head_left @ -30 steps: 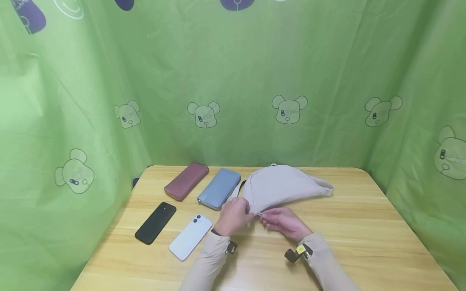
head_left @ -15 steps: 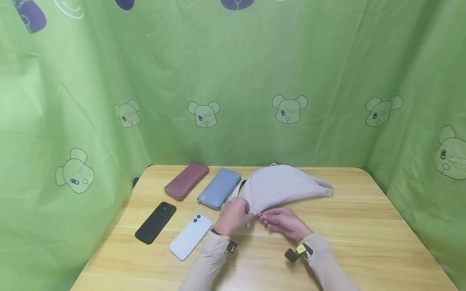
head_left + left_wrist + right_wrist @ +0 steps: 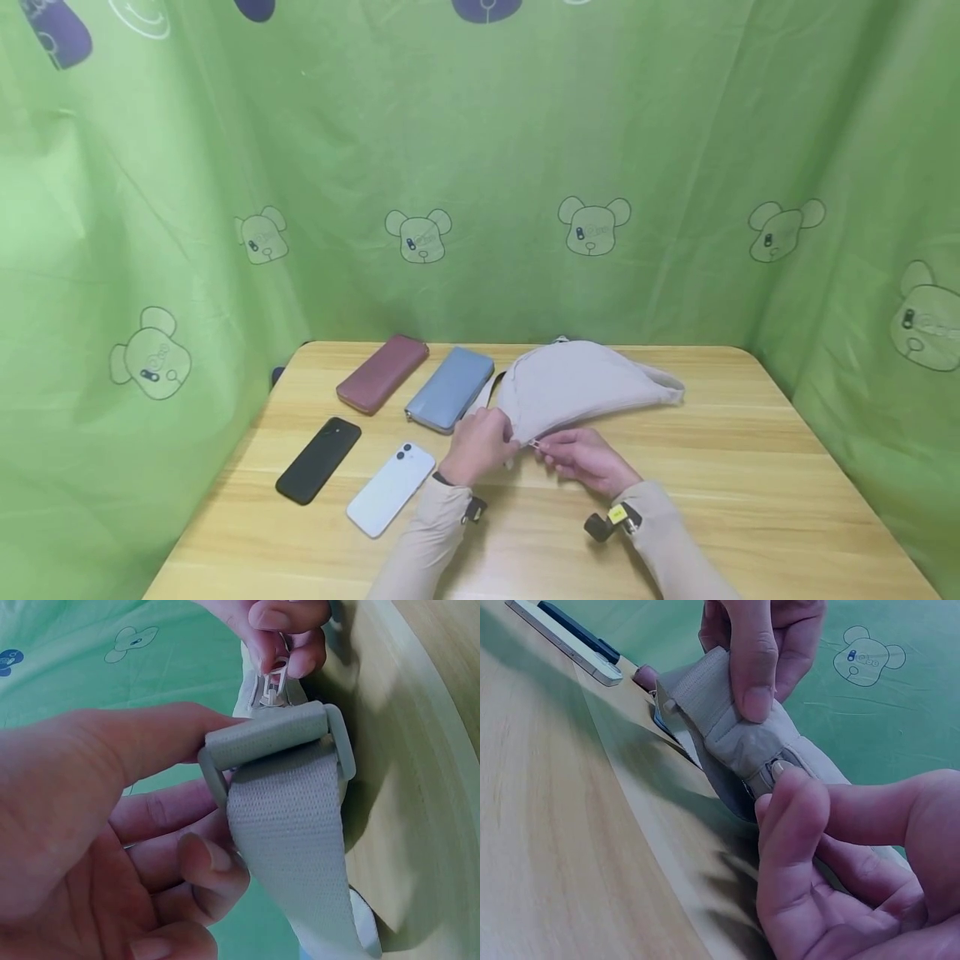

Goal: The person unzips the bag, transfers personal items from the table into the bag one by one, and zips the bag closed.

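A light grey waist bag point(image 3: 577, 379) lies toward the back of the table, its left end held between both hands. My left hand point(image 3: 477, 446) pinches that end beside the strap; the left wrist view shows the webbing strap point(image 3: 289, 817) threaded through a slider buckle point(image 3: 341, 742), the thumb lying against it. With thumb and forefinger, my right hand point(image 3: 588, 461) pinches the zipper pull point(image 3: 276, 673) at the same end. Close by in the right wrist view, the left thumb point(image 3: 754, 682) presses on the bag's fabric. The bag's inside is hidden.
Left of the bag lie a blue wallet point(image 3: 452, 390) and a maroon wallet point(image 3: 382, 374). Nearer the front are a black phone point(image 3: 318, 460) and a white phone point(image 3: 392, 490). Green curtains point(image 3: 480, 167) enclose the wooden table point(image 3: 750, 500) at the back and sides.
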`<state>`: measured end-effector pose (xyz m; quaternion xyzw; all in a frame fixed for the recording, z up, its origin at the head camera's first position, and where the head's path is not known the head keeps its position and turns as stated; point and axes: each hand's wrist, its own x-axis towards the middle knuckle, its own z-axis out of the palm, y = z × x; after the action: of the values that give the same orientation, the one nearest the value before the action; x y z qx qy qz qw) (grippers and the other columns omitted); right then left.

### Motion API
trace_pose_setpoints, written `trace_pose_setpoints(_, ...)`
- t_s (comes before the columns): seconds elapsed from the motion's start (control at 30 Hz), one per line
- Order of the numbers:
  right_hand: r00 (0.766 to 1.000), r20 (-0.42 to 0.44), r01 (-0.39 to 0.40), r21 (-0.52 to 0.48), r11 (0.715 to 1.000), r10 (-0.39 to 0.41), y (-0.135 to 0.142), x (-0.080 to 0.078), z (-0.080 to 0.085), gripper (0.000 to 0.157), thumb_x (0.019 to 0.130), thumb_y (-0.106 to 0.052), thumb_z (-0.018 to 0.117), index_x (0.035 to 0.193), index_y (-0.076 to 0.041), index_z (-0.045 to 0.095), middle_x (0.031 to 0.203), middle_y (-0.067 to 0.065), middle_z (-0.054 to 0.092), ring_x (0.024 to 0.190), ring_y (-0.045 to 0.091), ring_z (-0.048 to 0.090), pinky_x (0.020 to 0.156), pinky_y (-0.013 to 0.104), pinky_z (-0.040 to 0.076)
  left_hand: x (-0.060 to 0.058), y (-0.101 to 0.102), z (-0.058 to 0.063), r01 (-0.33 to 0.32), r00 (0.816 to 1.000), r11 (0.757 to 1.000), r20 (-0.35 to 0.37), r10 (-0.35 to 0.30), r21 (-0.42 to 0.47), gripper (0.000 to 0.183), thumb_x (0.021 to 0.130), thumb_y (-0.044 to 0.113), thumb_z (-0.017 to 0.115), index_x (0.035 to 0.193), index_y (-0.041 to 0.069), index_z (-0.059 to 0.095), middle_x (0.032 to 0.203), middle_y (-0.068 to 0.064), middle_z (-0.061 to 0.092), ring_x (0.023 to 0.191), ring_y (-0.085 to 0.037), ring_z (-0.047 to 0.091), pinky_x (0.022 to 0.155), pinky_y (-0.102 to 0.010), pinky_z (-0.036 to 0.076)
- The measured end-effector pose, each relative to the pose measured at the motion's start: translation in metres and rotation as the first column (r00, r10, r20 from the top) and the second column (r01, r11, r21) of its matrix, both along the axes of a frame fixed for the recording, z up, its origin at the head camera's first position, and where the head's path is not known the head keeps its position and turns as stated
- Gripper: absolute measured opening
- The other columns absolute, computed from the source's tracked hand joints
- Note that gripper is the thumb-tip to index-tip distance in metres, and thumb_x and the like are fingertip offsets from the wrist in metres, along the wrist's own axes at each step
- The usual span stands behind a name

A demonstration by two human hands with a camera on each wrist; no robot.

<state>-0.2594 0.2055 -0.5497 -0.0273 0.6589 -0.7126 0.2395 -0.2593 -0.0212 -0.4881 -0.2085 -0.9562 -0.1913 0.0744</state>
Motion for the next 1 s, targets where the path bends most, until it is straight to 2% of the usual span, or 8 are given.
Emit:
trace_pose_setpoints(0.27,1.0,-0.012,0.003,0.006,1.0,-0.003,-0.0005,0.0001,-0.0013,0.015,0.096,-0.008,0.068,0.108,-0.002,0.073,0.091,-0.001,0.076,0.072,0.004,0.063,0.055,0.014,0.05,0.0,0.0003,-0.0003,0.001,1.0,1.0,0.008,-0.001,-0.007,0.019,0.08,0.025,0.082,0.065,0.021,0.072,0.065,0.005,0.07,0.057,-0.01,0.056,0.049,-0.025,0.042)
trace_pose_setpoints(0.47,1.0,-0.015,0.017,0.014,1.0,-0.017,-0.0011,0.0007,-0.0007,0.014,0.096,-0.008,0.068,0.108,-0.001,0.073,0.087,-0.001,0.074,0.068,0.003,0.059,0.051,0.013,0.044,0.0002,-0.0002,-0.001,0.005,1.0,1.0,0.011,-0.005,0.004,0.021,0.08,0.023,0.081,0.062,0.021,0.07,0.064,0.005,0.069,0.055,-0.009,0.054,0.048,-0.024,0.04)
trace_pose_setpoints(0.63,0.999,-0.003,0.044,0.033,0.999,-0.044,-0.0019,0.0007,0.0,0.014,0.096,-0.009,0.069,0.108,-0.001,0.072,0.087,-0.001,0.074,0.067,0.003,0.06,0.05,0.012,0.044,-0.0001,-0.0008,-0.0018,0.009,1.0,1.0,0.011,-0.009,0.004,0.024,0.079,0.022,0.082,0.06,0.021,0.067,0.063,0.006,0.066,0.056,-0.009,0.053,0.049,-0.025,0.041)
trace_pose_setpoints(1.0,0.998,-0.012,0.06,0.048,0.997,-0.059,-0.0025,0.0018,0.0008,0.013,0.096,-0.009,0.069,0.107,-0.002,0.071,0.089,0.0,0.074,0.068,0.003,0.059,0.05,0.012,0.043,0.0005,-0.0002,-0.0011,0.014,1.0,1.0,0.011,-0.014,-0.005,0.021,0.08,0.023,0.082,0.063,0.02,0.07,0.069,0.003,0.072,0.059,-0.011,0.058,0.051,-0.026,0.044)
